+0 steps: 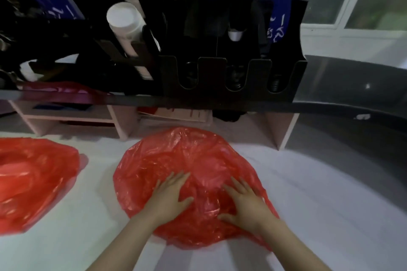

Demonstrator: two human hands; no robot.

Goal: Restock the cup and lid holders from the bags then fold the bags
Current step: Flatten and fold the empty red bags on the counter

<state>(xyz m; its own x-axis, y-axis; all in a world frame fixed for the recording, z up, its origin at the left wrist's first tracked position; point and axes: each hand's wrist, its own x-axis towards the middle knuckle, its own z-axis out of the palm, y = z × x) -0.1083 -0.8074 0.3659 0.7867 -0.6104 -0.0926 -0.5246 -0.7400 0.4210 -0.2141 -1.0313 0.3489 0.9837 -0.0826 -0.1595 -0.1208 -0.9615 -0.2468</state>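
Fold step: left hand (170, 196) and right hand (246, 202), fingers spread, press bag (187, 160) flat; next, fold one edge over.

Single head-worn wide-angle view, facing forward and down.
The camera looks from close above the red bag (187, 156) on the white counter (319, 193); the black holder (212, 77) stands beyond the bag, farther off.

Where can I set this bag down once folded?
Bare table right of the centre bag, out to the dark curved edge, and the strip between it and the other bag. Left hand and right hand press flat on it. Crowded under the shelf.
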